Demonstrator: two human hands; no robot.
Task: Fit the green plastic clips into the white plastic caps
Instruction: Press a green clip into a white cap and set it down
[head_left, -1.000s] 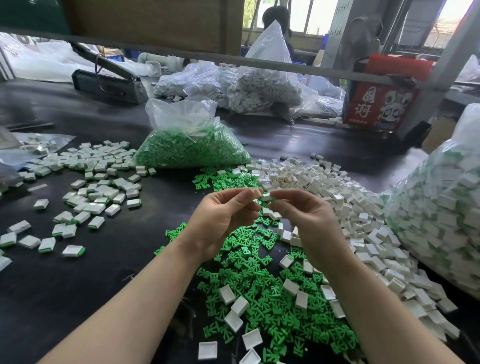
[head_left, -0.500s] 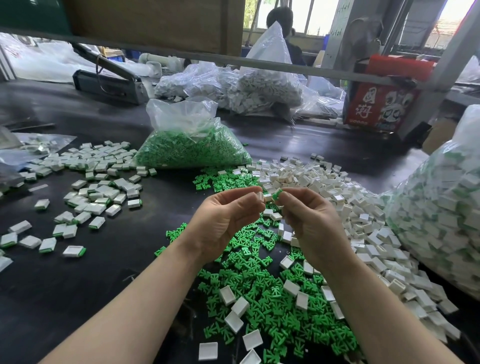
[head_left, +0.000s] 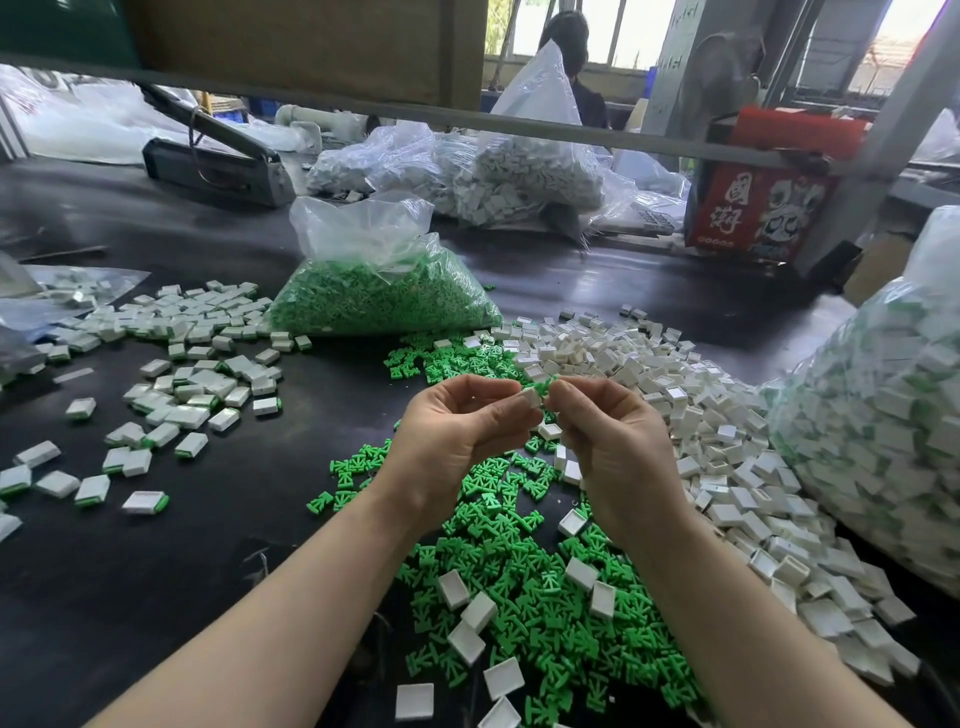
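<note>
Since a second ago, both hands have closed together: left hand (head_left: 457, 431) pinches a white cap (head_left: 531, 397), right hand (head_left: 608, 436) pinches the green clip (head_left: 545, 387) touching its right edge.

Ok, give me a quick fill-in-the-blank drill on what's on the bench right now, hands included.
1. The left hand pinches a ____ cap at its fingertips.
2. The right hand pinches a clip whose colour is ____.
3. The clear bag standing behind the hands is filled with green ____.
4. The finished caps with clips fitted lie scattered on the person's ____ side of the black table.

Missing words: white; green; clips; left
</note>
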